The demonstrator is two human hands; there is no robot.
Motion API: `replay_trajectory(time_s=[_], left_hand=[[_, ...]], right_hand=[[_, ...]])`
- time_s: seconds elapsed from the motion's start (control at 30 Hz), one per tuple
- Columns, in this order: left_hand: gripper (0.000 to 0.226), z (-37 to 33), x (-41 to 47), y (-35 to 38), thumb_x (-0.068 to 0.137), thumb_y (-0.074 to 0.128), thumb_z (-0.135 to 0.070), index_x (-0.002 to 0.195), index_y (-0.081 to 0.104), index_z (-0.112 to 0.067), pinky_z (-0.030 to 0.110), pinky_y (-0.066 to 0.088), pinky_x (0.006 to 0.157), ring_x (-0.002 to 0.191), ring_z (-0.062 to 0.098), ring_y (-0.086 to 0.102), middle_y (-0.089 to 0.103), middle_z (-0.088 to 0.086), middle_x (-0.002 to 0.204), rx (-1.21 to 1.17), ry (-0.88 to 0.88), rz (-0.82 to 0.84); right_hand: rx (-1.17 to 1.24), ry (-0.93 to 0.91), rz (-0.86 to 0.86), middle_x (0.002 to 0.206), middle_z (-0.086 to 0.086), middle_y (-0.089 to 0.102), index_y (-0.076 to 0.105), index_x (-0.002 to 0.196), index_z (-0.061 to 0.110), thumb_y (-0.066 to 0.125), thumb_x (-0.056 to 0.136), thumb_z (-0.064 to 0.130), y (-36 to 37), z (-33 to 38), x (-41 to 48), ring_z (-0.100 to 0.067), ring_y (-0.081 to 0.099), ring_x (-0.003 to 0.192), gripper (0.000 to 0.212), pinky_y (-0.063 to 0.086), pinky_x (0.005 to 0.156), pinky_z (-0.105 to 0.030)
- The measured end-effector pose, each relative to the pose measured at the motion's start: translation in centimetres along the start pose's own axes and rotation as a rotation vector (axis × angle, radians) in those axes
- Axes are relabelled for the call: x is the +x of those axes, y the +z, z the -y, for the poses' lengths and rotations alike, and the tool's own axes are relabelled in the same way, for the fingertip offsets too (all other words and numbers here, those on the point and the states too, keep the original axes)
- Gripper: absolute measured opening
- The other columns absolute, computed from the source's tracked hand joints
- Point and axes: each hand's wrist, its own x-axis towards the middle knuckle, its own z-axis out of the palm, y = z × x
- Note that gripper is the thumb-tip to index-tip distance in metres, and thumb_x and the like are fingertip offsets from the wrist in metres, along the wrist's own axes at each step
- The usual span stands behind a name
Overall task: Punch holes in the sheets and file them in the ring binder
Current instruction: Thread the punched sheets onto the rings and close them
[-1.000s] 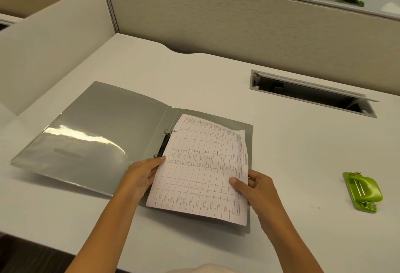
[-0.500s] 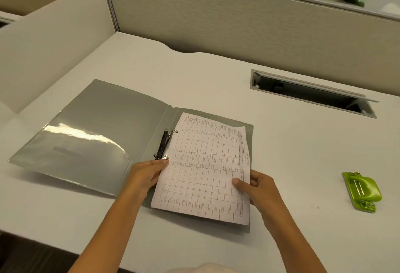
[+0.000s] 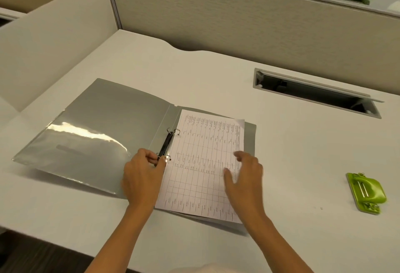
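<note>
A grey ring binder [image 3: 101,134] lies open on the white desk [image 3: 216,73]. A printed sheet [image 3: 203,160] with a table of lines rests on its right half, its left edge at the black ring mechanism [image 3: 166,142]. The far ring stands open. My left hand [image 3: 142,175] has its fingers curled at the near ring, touching the mechanism. My right hand [image 3: 244,175] hovers blurred over the sheet's right edge with fingers spread and holds nothing. A green hole punch [image 3: 365,192] sits far right on the desk.
An open cable slot [image 3: 313,93] is set into the desk behind the binder. Beige partition panels [image 3: 238,23] close off the back and left side. The desk's front edge runs just below the binder.
My right hand let go of the sheet's right edge and lifted above it. The sheet settled flat toward the rings. My left hand moved from the sheet's edge to the near ring.
</note>
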Motion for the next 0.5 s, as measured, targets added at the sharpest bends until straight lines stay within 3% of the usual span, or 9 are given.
replay_trajectory(time_s=[0.13, 0.23, 0.33, 0.5], left_hand=[[0.037, 1.2, 0.3, 2.2, 0.085, 0.066, -0.029, 0.116, 0.054, -0.013, 0.037, 0.042, 0.089, 0.106, 0.025, 0.050, 0.058, 0.009, 0.117, 0.006, 0.076, 0.002], [0.056, 1.9, 0.4, 3.2, 0.088, 0.057, -0.045, 0.134, 0.046, -0.014, 0.044, 0.021, 0.112, 0.135, 0.029, 0.037, 0.049, 0.011, 0.140, 0.092, 0.119, 0.061], [0.073, 2.4, 0.8, 3.6, 0.086, 0.049, -0.058, 0.144, 0.036, -0.015, 0.041, -0.004, 0.116, 0.146, 0.026, 0.018, 0.037, 0.009, 0.151, 0.141, 0.158, 0.132], [0.084, 2.9, 1.3, 4.4, 0.081, 0.027, -0.068, 0.150, 0.026, -0.019, 0.044, -0.017, 0.114, 0.148, 0.023, 0.002, 0.017, 0.003, 0.159, 0.264, 0.201, 0.201]], right_hand=[[0.006, -0.216, 0.148, 0.150, 0.004, 0.026, 0.031, 0.143, 0.025, 0.052, 0.094, 0.030, 4.2, 2.5, 1.1, -0.011, 0.020, 0.140, 0.054, 0.023, 0.116, -0.029], [-0.066, -0.341, 0.210, 0.159, 0.002, 0.013, 0.022, 0.149, 0.020, 0.043, 0.098, 0.031, 7.8, 3.5, 2.1, -0.014, 0.003, 0.147, 0.057, 0.010, 0.120, -0.033], [-0.126, -0.370, 0.287, 0.161, 0.000, 0.003, 0.010, 0.152, 0.015, 0.035, 0.099, 0.036, 10.4, 3.2, 3.0, -0.013, -0.005, 0.147, 0.061, 0.006, 0.121, -0.035], [-0.317, -0.481, 0.278, 0.160, -0.001, -0.006, 0.001, 0.152, 0.013, 0.021, 0.099, 0.050, 11.4, 0.5, 2.8, -0.010, -0.011, 0.146, 0.067, 0.002, 0.121, -0.035]])
